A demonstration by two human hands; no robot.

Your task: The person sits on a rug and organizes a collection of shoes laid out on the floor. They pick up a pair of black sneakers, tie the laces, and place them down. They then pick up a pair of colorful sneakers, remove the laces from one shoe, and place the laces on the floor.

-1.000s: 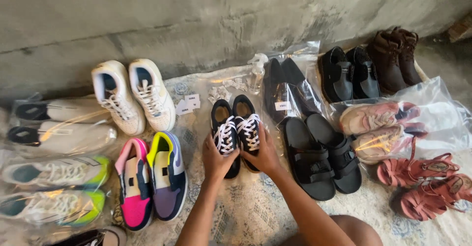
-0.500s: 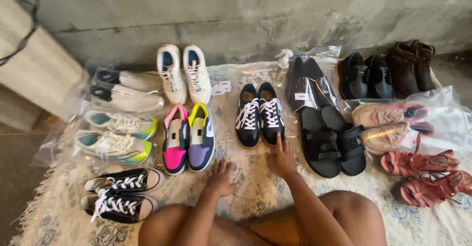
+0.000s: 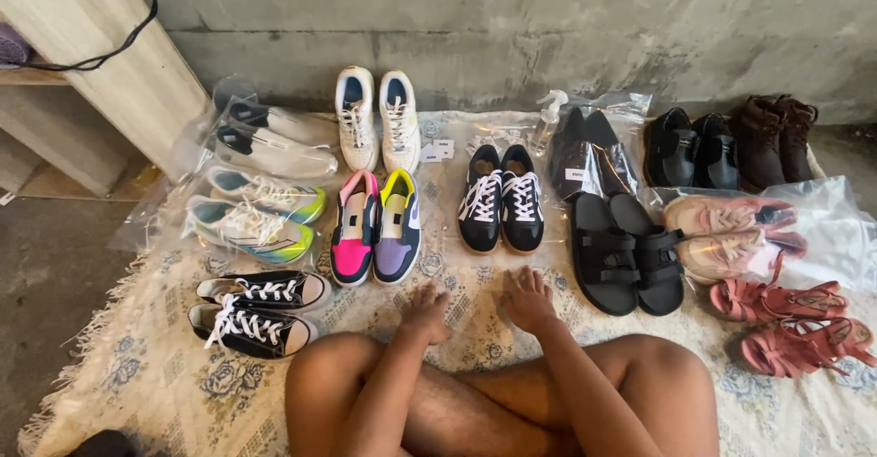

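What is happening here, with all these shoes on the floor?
A person sits cross-legged on a patterned cloth with pairs of shoes laid out in rows. Both hands are empty and rest on the cloth: the left hand and right hand lie just in front of the black sneakers with white laces. To the left is a pink, yellow and purple pair, to the right black sandals. Several pairs are in clear bags.
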